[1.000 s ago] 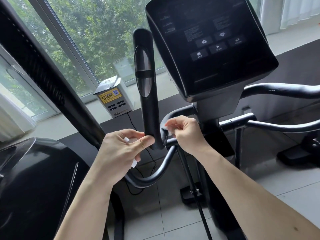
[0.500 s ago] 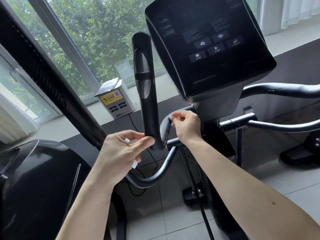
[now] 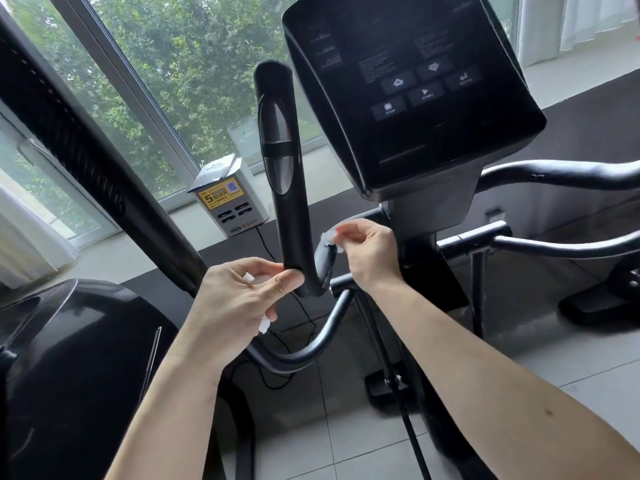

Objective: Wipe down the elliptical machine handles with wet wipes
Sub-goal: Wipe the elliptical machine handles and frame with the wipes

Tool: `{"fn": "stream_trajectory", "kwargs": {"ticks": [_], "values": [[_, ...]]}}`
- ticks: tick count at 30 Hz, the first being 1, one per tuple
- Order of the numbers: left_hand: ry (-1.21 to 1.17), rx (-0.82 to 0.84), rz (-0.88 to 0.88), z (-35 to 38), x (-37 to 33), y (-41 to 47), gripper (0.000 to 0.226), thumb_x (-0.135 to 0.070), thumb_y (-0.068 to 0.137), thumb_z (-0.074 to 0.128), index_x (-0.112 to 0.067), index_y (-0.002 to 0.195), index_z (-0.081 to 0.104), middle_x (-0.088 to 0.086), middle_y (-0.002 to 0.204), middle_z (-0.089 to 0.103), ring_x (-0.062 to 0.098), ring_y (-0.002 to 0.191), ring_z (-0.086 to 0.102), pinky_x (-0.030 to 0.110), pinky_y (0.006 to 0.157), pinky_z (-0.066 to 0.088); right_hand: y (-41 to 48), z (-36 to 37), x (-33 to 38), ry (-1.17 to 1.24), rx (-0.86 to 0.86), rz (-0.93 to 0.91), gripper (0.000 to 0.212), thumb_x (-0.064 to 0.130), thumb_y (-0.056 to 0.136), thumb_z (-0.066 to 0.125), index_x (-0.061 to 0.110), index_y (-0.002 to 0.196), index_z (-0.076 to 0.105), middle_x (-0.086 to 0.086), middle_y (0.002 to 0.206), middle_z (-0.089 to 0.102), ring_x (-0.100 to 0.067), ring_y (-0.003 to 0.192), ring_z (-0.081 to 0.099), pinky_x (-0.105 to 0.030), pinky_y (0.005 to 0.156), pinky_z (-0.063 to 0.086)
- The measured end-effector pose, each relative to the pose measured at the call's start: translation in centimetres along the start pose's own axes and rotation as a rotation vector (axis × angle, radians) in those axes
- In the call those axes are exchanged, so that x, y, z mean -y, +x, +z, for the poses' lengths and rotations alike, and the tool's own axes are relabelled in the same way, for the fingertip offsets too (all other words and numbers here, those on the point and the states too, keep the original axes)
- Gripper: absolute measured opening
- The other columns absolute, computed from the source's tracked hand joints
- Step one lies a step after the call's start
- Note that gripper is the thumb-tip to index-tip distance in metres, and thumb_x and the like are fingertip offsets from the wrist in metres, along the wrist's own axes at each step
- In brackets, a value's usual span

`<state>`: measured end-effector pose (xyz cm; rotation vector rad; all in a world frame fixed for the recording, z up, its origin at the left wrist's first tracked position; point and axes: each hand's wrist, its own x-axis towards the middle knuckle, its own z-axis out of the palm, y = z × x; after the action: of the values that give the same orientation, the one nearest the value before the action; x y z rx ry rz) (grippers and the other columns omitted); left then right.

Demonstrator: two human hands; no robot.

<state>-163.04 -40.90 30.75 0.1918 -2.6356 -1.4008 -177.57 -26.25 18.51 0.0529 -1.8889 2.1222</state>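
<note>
Fingers (image 3: 351, 233) of the right hand (image 3: 372, 254) are pinching a white wipe (image 3: 329, 236) at the top of the short curved bend of the handle (image 3: 284, 188). Fingers (image 3: 239, 271) of the left hand (image 3: 239, 303) are curling round a white wad (image 3: 248, 278), with bits poking out above and below, while the thumb is pressing the base of the handle's upright grip. The console (image 3: 408, 98) is looming just above the right hand. A box (image 3: 230, 206) is sitting on the sill (image 3: 138, 244) behind.
</note>
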Motion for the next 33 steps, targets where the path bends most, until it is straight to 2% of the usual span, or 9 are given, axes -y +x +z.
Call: {"fn": "stream_trajectory", "kwargs": {"ticks": [3,8,12,14,21,24,27,29,33], "values": [[-0.007,0.0,0.003,0.0,0.0,0.0,0.015,-0.05,0.074,0.083,-0.037,0.08,0.08,0.011,0.058,0.063,0.012,0.047,0.052,0.018,0.045,0.043,-2.0,-0.1,0.5,0.051,0.006,-0.055,0.017,0.002,0.089,0.078,0.018,0.084,0.078,0.008,0.075,0.076,-0.005,0.071,0.07,-0.018,0.075,0.055],[-0.003,-0.004,0.015,0.0,0.1,0.0,0.019,-0.051,0.072,0.083,-0.034,0.08,0.08,0.012,0.059,0.063,0.012,0.047,0.052,0.018,0.044,0.043,-5.9,-2.1,0.6,0.181,0.227,-0.083,0.04,-0.024,0.088,0.059,0.012,0.086,0.077,-0.001,0.07,0.07,-0.016,0.067,0.064,-0.028,0.073,0.059],[0.018,-0.018,0.009,0.1,0.0,0.0,0.017,-0.054,0.07,0.081,-0.041,0.08,0.078,0.018,0.064,0.067,0.013,0.05,0.055,0.02,0.046,0.045,-3.9,-1.5,0.2,0.195,0.015,0.044,0.022,-0.004,0.094,0.069,0.016,0.093,0.077,-0.001,0.083,0.077,-0.019,0.074,0.07,-0.024,0.064,0.06],[0.026,-0.019,0.011,0.1,0.0,0.1,0.017,-0.055,0.069,0.081,-0.042,0.08,0.078,0.017,0.063,0.067,0.014,0.05,0.055,0.023,0.049,0.045,-3.2,-0.4,-0.2,0.2,0.006,0.102,0.008,0.008,0.095,0.074,0.015,0.097,0.078,-0.002,0.084,0.076,-0.011,0.068,0.068,-0.019,0.064,0.056],[0.026,-0.02,0.033,0.1,0.3,0.2,0.019,-0.049,0.074,0.083,-0.031,0.08,0.08,0.012,0.058,0.065,0.012,0.046,0.053,0.019,0.044,0.044,-8.7,-1.0,0.8,0.241,0.099,0.064,0.02,-0.003,0.095,0.069,0.014,0.091,0.079,-0.002,0.074,0.073,-0.008,0.06,0.061,-0.018,0.064,0.052],[0.015,-0.027,0.034,0.2,0.4,0.2,0.019,-0.045,0.076,0.083,-0.028,0.081,0.08,0.008,0.056,0.063,0.011,0.044,0.05,0.017,0.043,0.043,-9.3,-1.9,2.0,0.285,0.155,0.046,0.023,-0.006,0.094,0.068,0.014,0.089,0.079,-0.004,0.075,0.076,-0.017,0.065,0.066,-0.022,0.062,0.052],[0.02,-0.025,0.032,0.2,0.4,0.0,0.02,-0.046,0.077,0.083,-0.027,0.082,0.08,0.007,0.056,0.064,0.01,0.046,0.052,0.016,0.044,0.044,-6.7,-1.7,1.8,0.183,-0.009,0.04,0.014,0.003,0.097,0.068,0.012,0.095,0.078,-0.007,0.076,0.075,-0.014,0.063,0.063,-0.034,0.065,0.059],[0.023,-0.021,0.032,0.1,0.3,-0.1,0.021,-0.047,0.077,0.083,-0.028,0.083,0.08,0.007,0.057,0.064,0.009,0.045,0.051,0.017,0.044,0.044,-6.2,-0.7,1.2,0.147,-0.02,0.054,0.013,0.007,0.097,0.069,0.015,0.095,0.079,-0.002,0.077,0.076,-0.011,0.062,0.064,-0.04,0.069,0.061],[0.021,-0.016,0.036,0.1,0.4,0.1,0.021,-0.047,0.077,0.083,-0.027,0.084,0.08,0.008,0.058,0.064,0.01,0.046,0.052,0.017,0.045,0.044,-8.5,-0.2,0.9,0.172,0.048,0.048,0.025,-0.003,0.096,0.063,0.015,0.091,0.08,0.008,0.071,0.069,-0.004,0.06,0.059,-0.02,0.066,0.048]]}}
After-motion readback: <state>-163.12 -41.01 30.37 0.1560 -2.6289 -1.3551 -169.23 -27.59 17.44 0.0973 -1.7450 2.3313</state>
